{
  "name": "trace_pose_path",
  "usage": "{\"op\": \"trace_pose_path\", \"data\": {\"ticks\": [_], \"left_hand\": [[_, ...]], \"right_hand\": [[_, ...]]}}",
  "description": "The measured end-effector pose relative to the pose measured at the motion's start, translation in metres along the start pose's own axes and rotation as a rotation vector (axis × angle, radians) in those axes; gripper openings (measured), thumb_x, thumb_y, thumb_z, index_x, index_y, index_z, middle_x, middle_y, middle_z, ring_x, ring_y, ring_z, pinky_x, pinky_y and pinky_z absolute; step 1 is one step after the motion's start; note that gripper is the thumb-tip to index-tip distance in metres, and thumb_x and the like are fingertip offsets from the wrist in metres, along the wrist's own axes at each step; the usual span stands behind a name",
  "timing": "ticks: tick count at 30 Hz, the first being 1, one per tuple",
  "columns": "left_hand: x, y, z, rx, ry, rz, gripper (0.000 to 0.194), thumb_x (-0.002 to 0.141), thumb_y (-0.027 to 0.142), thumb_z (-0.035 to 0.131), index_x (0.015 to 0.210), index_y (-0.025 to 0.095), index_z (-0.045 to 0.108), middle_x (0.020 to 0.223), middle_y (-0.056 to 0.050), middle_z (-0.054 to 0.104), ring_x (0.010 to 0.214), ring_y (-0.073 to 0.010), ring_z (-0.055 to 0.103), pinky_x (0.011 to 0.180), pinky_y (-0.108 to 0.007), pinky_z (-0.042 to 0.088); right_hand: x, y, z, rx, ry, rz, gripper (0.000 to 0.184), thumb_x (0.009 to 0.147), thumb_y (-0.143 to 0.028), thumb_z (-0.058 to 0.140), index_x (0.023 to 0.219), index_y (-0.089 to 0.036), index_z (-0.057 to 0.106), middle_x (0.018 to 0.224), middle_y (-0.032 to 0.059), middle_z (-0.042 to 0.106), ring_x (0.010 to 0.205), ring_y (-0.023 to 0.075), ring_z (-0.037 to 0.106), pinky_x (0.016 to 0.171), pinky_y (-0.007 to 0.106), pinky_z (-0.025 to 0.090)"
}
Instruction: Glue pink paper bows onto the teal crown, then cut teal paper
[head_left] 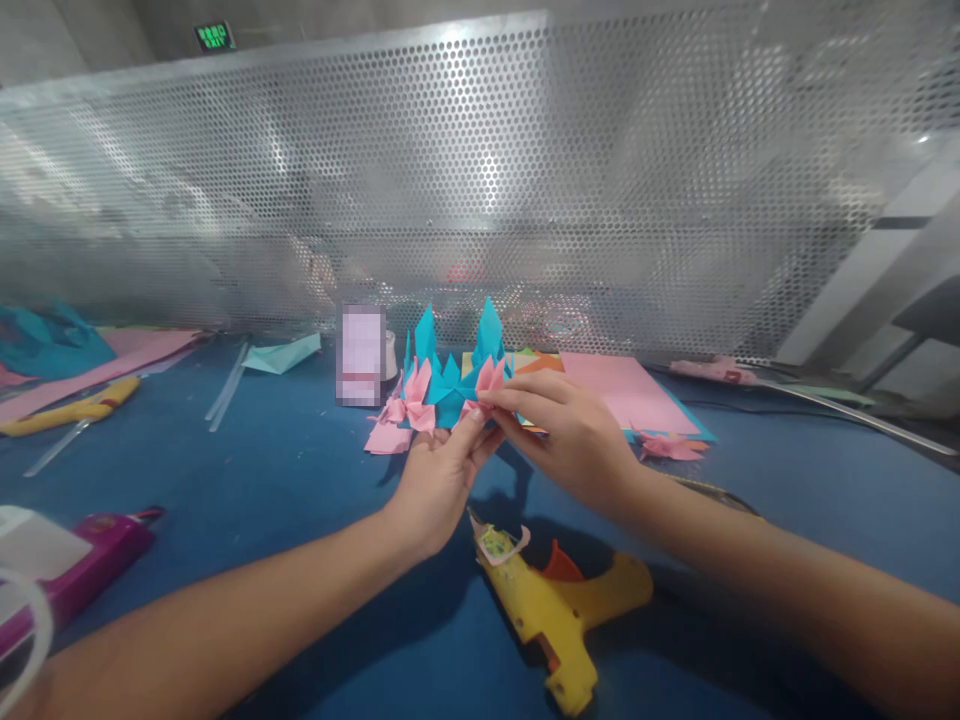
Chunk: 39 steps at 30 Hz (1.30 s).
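Note:
Above the blue table, my left hand (442,480) holds a blue folded-paper piece (448,392) from below, its pointed petals standing up. A pink paper flower (418,393) sits on its left front. On its right front, my right hand (566,425) pinches a second pink paper flower (491,378) against the blue paper. My left thumb lies close to those right fingertips. Below my hands a yellow hot glue gun (555,610) with an orange trigger lies on its side. Parts of the blue piece are hidden behind my fingers.
Pink paper sheets (622,390) and a loose pink paper flower (671,446) lie at the right. Left are clear glue sticks (226,388), a yellow-handled tool (90,408) and a magenta-and-white box (82,560). A perforated metal panel (480,180) closes off the back.

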<state>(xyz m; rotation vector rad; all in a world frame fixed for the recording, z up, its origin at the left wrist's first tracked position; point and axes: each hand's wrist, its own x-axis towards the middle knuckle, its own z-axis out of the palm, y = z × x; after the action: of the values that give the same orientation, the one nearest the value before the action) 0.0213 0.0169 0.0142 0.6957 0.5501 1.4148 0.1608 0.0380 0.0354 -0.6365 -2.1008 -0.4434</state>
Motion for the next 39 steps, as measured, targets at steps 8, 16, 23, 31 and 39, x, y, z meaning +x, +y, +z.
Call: {"op": "trace_pose_path", "data": {"ticks": [8, 16, 23, 31, 39], "left_hand": [[-0.001, 0.0, -0.002, 0.021, -0.005, 0.005, 0.016, 0.068, 0.025, 0.077, 0.068, 0.011, 0.067, 0.081, -0.005, 0.072, 0.091, -0.0177, 0.065, 0.097, -0.037, 0.045], [0.0, -0.001, -0.004, 0.018, -0.015, -0.008, 0.014, 0.07, 0.023, 0.075, 0.069, 0.011, 0.069, 0.08, -0.004, 0.072, 0.086, -0.0154, 0.066, 0.093, -0.034, 0.048], [0.001, 0.0, -0.005, 0.112, -0.007, -0.024, 0.019, 0.066, 0.026, 0.078, 0.073, 0.011, 0.07, 0.079, -0.004, 0.072, 0.079, -0.015, 0.066, 0.088, -0.035, 0.051], [-0.001, 0.003, -0.003, 0.249, -0.014, -0.026, 0.023, 0.068, 0.031, 0.076, 0.073, 0.011, 0.068, 0.078, -0.006, 0.071, 0.078, -0.0174, 0.066, 0.085, -0.037, 0.052], [-0.002, 0.002, -0.003, 0.249, 0.0, -0.015, 0.02, 0.067, 0.03, 0.075, 0.07, 0.012, 0.066, 0.075, -0.004, 0.069, 0.075, -0.0159, 0.064, 0.081, -0.035, 0.051]], "right_hand": [[-0.002, -0.001, 0.001, 0.033, -0.018, 0.032, 0.016, 0.089, -0.018, 0.054, 0.099, -0.018, 0.066, 0.094, 0.0067, 0.07, 0.085, 0.0178, 0.063, 0.076, 0.034, 0.052], [0.009, -0.004, -0.009, 0.138, -0.053, 0.113, 0.016, 0.09, -0.017, 0.052, 0.093, -0.017, 0.068, 0.093, 0.0088, 0.065, 0.088, 0.0182, 0.061, 0.076, 0.034, 0.052], [0.009, 0.009, -0.013, 0.113, -0.084, 0.051, 0.019, 0.09, -0.011, 0.05, 0.094, -0.016, 0.068, 0.089, 0.0066, 0.069, 0.084, 0.0165, 0.062, 0.075, 0.031, 0.051], [0.017, 0.014, -0.025, -0.068, -0.115, -0.045, 0.02, 0.089, -0.015, 0.051, 0.084, -0.022, 0.07, 0.081, 0.0033, 0.066, 0.077, 0.0162, 0.057, 0.072, 0.031, 0.048], [0.02, 0.01, -0.026, -0.192, -0.08, -0.065, 0.018, 0.088, -0.019, 0.057, 0.076, -0.024, 0.07, 0.086, 0.0041, 0.061, 0.083, 0.0183, 0.052, 0.076, 0.034, 0.043]]}}
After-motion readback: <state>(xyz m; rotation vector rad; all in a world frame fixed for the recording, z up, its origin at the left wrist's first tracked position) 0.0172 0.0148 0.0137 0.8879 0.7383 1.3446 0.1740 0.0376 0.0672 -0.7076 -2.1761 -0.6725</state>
